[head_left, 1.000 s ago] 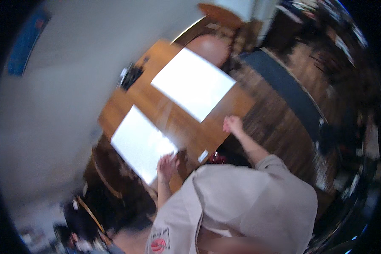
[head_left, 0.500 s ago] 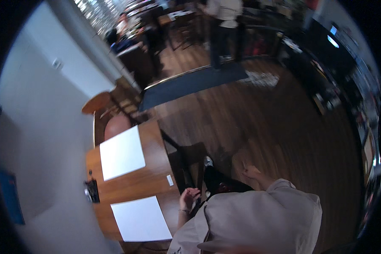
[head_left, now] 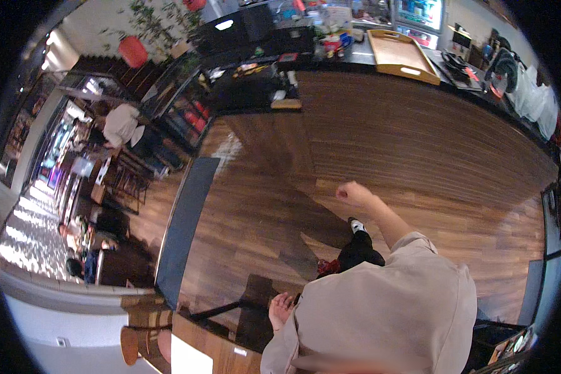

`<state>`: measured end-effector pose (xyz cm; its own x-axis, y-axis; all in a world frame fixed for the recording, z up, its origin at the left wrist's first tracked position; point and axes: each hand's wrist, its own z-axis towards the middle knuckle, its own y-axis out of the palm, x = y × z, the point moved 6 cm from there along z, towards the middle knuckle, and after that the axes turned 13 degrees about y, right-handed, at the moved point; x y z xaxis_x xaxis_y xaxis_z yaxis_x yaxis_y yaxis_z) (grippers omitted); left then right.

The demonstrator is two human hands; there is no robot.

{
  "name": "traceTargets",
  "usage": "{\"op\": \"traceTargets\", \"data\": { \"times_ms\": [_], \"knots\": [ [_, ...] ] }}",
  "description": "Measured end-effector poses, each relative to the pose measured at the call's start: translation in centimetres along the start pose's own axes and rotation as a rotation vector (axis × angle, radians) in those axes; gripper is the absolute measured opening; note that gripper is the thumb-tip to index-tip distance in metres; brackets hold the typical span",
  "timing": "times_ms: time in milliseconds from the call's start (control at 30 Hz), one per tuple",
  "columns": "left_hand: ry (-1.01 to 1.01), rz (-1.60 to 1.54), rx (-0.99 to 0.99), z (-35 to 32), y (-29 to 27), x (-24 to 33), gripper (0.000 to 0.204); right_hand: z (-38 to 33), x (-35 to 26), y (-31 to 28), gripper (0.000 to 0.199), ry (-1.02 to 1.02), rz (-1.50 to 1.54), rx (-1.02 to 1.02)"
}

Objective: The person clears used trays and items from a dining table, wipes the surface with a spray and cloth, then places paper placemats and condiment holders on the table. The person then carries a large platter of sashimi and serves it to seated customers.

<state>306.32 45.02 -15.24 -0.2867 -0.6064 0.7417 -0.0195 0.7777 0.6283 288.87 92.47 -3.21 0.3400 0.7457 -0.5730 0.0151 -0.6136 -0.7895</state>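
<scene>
My left hand (head_left: 281, 308) hangs low beside my body near the corner of the wooden table (head_left: 221, 360). Its fingers are loosely bent and apart, with nothing seen in them. My right hand (head_left: 353, 194) reaches out ahead over the wood-look floor (head_left: 249, 206), its fingers curled closed. What it may hold is hidden. A white sheet (head_left: 190, 356) and a small white tag (head_left: 240, 351) lie on the table at lower left.
A long wood-fronted counter (head_left: 417, 124) spans the far side, carrying a wooden tray (head_left: 402, 56) and a dark monitor (head_left: 243, 28). A dark mat (head_left: 190, 215) lies at left, beyond which a person (head_left: 128, 128) stands. A wooden chair (head_left: 131, 345) is beside the table.
My view has turned to the right, so the counter now shows ahead and the table has slid to the lower edge. My right arm has stretched forward. My foot has stepped ahead.
</scene>
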Motion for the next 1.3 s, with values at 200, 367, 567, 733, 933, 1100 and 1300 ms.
{"op": "traceTargets", "data": {
  "times_ms": [200,367,567,733,933,1100,1300],
  "knots": [
    [-0.018,-0.014,-0.014,8.7,8.2,-3.4,0.041,1.4,-0.6,-32.3,0.012,-0.224,0.024,0.670],
    [0.020,-0.084,0.124,17.9,17.8,-10.9,0.041,2.0,13.0,-57.1,0.020,0.109,-0.083,1.278],
    [-0.090,-0.022,0.021,24.2,30.7,-15.4,0.040,3.9,34.0,-72.0,0.026,0.606,-0.370,1.116],
    [-0.036,0.114,-0.008,26.1,35.3,-12.1,0.039,8.7,43.3,-72.4,0.023,0.633,0.013,0.602],
    [-0.027,0.149,0.058,27.5,36.9,-11.9,0.043,15.7,48.2,-72.7,0.043,0.461,0.010,0.343],
    [0.076,0.054,-0.068,28.7,39.5,-13.7,0.044,18.4,49.8,-71.9,0.037,0.265,0.403,0.161],
    [0.021,0.027,-0.041,26.4,39.2,-14.9,0.040,18.1,52.6,-70.4,0.029,0.363,0.343,0.195]
  ]
}}
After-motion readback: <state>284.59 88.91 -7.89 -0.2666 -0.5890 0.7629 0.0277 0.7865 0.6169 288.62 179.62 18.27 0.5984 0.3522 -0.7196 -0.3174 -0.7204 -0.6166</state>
